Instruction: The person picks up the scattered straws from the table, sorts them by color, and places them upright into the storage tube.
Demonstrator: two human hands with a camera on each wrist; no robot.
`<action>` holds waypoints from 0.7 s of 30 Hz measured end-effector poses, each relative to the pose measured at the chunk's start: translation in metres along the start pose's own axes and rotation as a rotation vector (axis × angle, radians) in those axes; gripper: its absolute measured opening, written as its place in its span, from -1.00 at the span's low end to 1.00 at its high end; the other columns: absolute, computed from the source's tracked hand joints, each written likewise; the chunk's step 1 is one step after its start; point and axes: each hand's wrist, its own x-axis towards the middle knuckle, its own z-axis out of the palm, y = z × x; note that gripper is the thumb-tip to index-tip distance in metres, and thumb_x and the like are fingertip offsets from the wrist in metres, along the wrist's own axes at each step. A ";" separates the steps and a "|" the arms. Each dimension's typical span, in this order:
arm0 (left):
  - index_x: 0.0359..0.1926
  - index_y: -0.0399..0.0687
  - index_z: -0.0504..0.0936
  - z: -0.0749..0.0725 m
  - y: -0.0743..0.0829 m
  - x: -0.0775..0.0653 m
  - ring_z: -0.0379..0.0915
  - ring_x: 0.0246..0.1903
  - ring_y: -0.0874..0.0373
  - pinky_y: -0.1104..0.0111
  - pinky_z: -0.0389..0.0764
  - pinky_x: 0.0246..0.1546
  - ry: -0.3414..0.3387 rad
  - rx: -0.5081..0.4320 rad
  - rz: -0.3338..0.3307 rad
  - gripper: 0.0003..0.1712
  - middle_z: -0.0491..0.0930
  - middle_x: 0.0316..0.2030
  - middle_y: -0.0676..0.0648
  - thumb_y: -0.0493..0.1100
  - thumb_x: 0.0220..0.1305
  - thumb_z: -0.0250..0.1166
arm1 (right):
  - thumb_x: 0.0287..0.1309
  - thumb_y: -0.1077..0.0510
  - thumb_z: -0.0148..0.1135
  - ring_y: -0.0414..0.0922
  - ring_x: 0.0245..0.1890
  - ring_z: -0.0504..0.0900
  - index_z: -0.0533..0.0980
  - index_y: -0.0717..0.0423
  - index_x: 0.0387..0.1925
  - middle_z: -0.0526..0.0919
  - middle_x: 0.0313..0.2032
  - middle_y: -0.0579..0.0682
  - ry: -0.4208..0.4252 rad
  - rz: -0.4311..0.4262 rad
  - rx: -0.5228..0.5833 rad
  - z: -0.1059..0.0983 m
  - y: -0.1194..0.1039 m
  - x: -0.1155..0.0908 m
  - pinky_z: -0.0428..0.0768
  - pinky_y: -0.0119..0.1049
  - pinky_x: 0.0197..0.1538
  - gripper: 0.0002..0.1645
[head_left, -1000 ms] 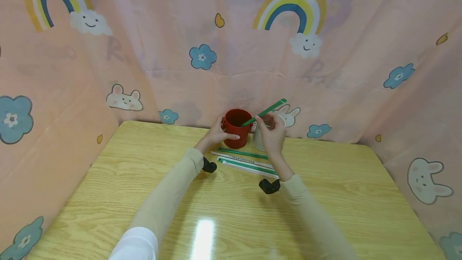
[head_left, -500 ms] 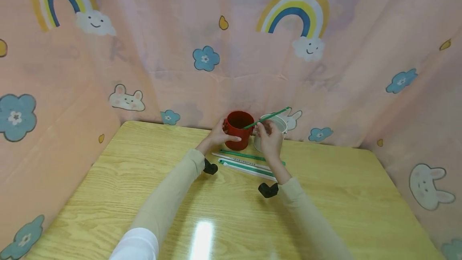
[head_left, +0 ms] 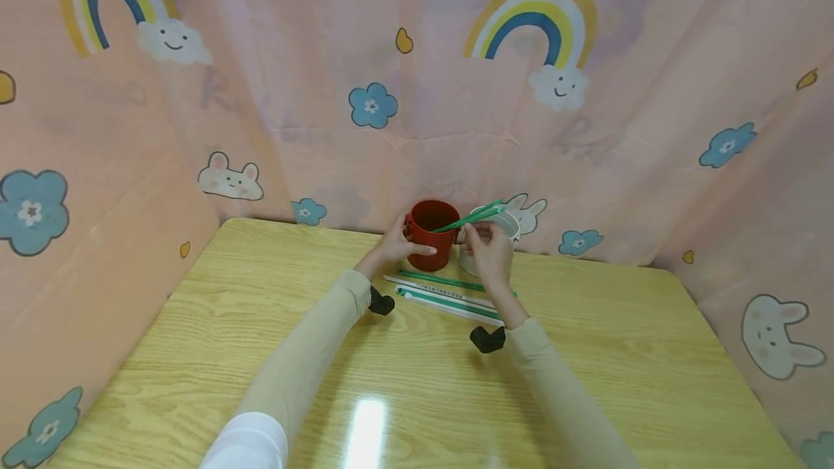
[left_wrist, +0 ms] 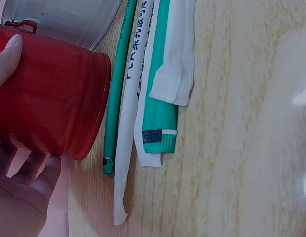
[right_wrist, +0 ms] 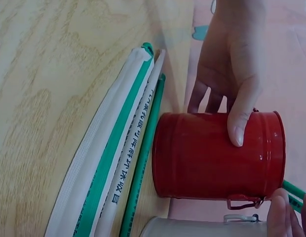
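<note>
A small red metal bucket (head_left: pixel 441 250) stands near the back edge of the table. My left hand (head_left: pixel 393 243) grips its side, with the thumb across the front, as the right wrist view also shows. My right hand (head_left: pixel 490 255) pinches green wrapped straws (head_left: pixel 481 215) that slant over the red rim. Their lower ends reach into the bucket's mouth and are hidden; two show in the right wrist view. Just right of the red bucket is a white bucket (head_left: pixel 466 263), partly behind my right hand. Several green and white wrapped straws (left_wrist: pixel 124 123) lie side by side in front.
The wooden table (head_left: pixel 417 375) has a bright reflection near its front. A pink patterned curtain (head_left: pixel 313 158) hangs right behind the table and along its sides. Dark wrist mounts (head_left: pixel 487 339) sit below both hands.
The far end of the straws in my right hand has dipped, and two ends now show spread slightly apart. The head view has shifted a little. My left hand keeps its hold on the bucket.
</note>
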 end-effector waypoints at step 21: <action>0.42 -0.13 0.00 0.003 0.004 -0.003 0.16 0.33 -0.11 0.03 0.28 0.35 0.019 0.036 0.005 0.00 0.18 0.36 -0.17 -0.36 0.07 0.41 | 0.25 0.26 0.17 0.10 -0.25 0.66 0.27 0.25 0.19 0.62 -0.14 0.29 -0.084 0.001 -0.068 -0.006 0.003 -0.006 0.57 -0.55 -0.33 -0.49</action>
